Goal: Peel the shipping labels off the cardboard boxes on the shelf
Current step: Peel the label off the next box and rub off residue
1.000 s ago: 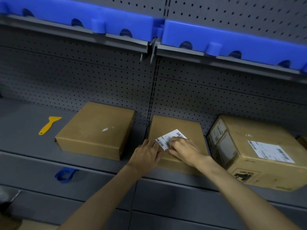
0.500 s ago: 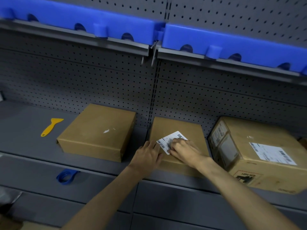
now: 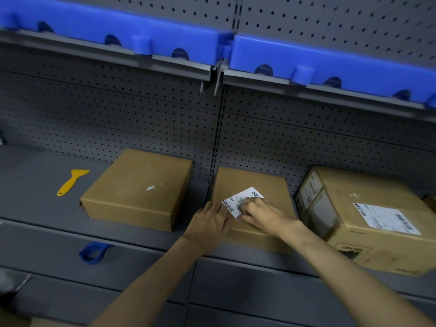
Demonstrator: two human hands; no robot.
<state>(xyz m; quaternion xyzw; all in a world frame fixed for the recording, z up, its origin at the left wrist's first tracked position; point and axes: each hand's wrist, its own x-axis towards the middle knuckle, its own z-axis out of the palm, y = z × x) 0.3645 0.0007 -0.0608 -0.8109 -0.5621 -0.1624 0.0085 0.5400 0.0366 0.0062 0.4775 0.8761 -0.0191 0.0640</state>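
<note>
Both hands on the middle box (image 3: pixel 254 182), centre frame
Left hand (image 3: pixel 210 223) flat, fingers together, steadying; right hand (image 3: pixel 262 214) fingers curled, pinching the label (image 3: pixel 238 201).

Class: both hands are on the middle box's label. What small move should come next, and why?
Probably the right hand should lift the label's near corner and peel it back, while the left hand steadies the middle box: the label looks mostly stuck flat.

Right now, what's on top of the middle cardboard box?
A white shipping label with barcodes lies on the middle box. The right hand covers part of it, its fingers at the near edge; the left hand rests on the box's near left corner.
</note>
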